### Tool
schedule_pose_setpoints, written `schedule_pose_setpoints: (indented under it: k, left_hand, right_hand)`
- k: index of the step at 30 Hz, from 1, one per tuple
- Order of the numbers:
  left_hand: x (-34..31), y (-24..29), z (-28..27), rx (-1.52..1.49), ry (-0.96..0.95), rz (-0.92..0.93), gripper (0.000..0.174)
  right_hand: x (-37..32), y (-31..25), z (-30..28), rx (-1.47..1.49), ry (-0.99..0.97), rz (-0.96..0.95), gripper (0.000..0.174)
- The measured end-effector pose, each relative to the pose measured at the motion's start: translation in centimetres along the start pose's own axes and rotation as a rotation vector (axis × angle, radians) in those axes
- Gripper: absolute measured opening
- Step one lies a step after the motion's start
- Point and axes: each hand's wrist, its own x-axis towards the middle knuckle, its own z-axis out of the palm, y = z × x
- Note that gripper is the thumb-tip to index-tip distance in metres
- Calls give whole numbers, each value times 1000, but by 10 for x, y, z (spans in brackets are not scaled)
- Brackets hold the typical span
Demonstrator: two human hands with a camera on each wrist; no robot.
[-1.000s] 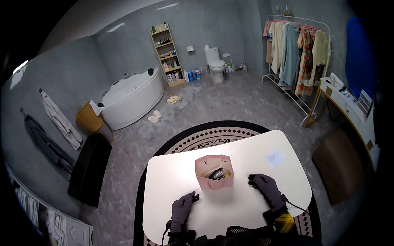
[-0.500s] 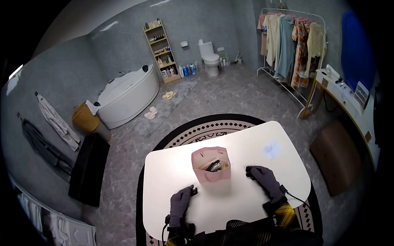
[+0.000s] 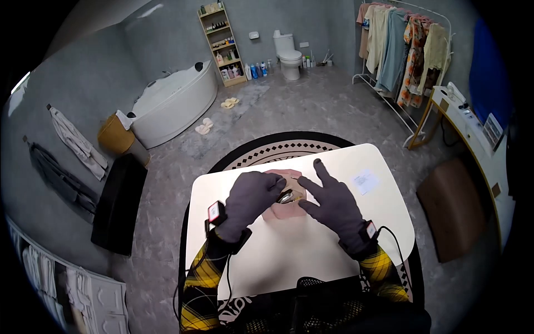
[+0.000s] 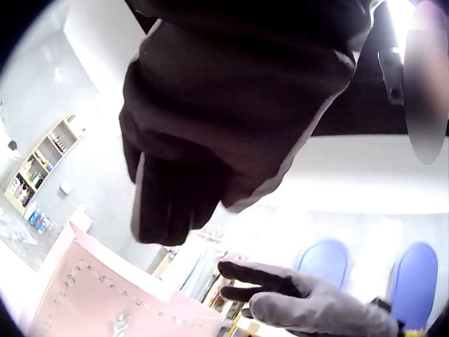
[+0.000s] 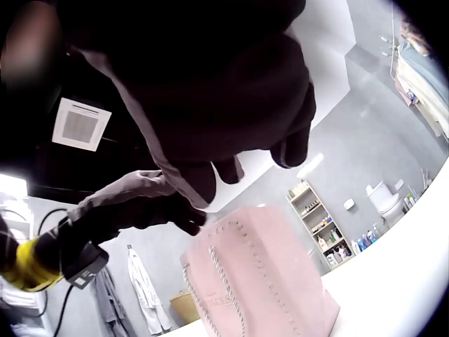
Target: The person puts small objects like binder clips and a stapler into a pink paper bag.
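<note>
A pink paper bag [image 3: 285, 212] stands upright on the white table, its top open and dark and yellow items [image 3: 286, 196] inside. My gloved left hand [image 3: 249, 201] is over the bag's left side, fingers together and bent downward; whether they touch the rim is unclear. Over the right side, my gloved right hand [image 3: 335, 207] has its fingers spread. In the left wrist view, the left hand [image 4: 210, 126] hangs above the bag [image 4: 105, 298] with nothing visible in it. The right wrist view shows the right hand [image 5: 210, 98] above the bag [image 5: 263, 274], also holding nothing visible.
A sheet of paper [image 3: 365, 182] lies on the table [image 3: 328, 261] to the right of the bag. Cables run from both wrists. Beyond the table are a patterned round rug [image 3: 267, 147], a brown seat [image 3: 453, 211] at right and a black bench [image 3: 120, 203] at left.
Both hands have risen from the table beside the bag and moved forward and inward over its top. The right fingers have spread. The head view has tilted, and the table sits higher in it.
</note>
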Motion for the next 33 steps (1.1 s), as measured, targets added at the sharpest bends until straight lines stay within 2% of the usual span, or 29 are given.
schedule_pose_setpoints:
  k: [3, 5, 6, 8, 9, 12, 13, 14, 16, 17, 18, 33]
  left_hand:
    - [25, -15, 45, 12, -53, 87, 29]
    - [34, -26, 73, 214, -106, 125, 29]
    - [37, -29, 78, 214, -104, 125, 29]
    - [40, -38, 89, 211, -109, 266, 28]
    - [47, -49, 104, 366, -166, 240, 27]
    - [59, -61, 128, 404, -267, 228, 28]
    - [55, -48, 106, 270, -211, 325, 27]
    - [55, -26, 94, 444, -361, 169, 27]
    - [63, -10, 83, 514, -482, 21, 26]
    - [60, -47, 111, 329, -370, 61, 22]
    - [57, -67, 127, 276, -332, 96, 22]
    - [43, -73, 143, 234, -236, 86, 28]
  right_hand:
    - [0, -1, 12, -11, -126, 33, 51]
    - [-3, 0, 19, 42, -136, 32, 39]
    - [-4, 0, 21, 81, -148, 43, 34]
    - [-3, 0, 23, 124, -175, 44, 29]
    - [-4, 0, 24, 168, -202, 47, 25]
    - [-4, 0, 31, 171, -157, 27, 20]
    - [-6, 0, 33, 182, -133, 7, 19]
    - [-7, 0, 33, 178, -124, 7, 19]
    - [-8, -1, 32, 234, -136, 26, 19]
    - [-8, -3, 31, 238, -123, 29, 18]
    - [-8, -2, 32, 237, -115, 28, 18]
    - [-11, -5, 38, 262, -49, -41, 16]
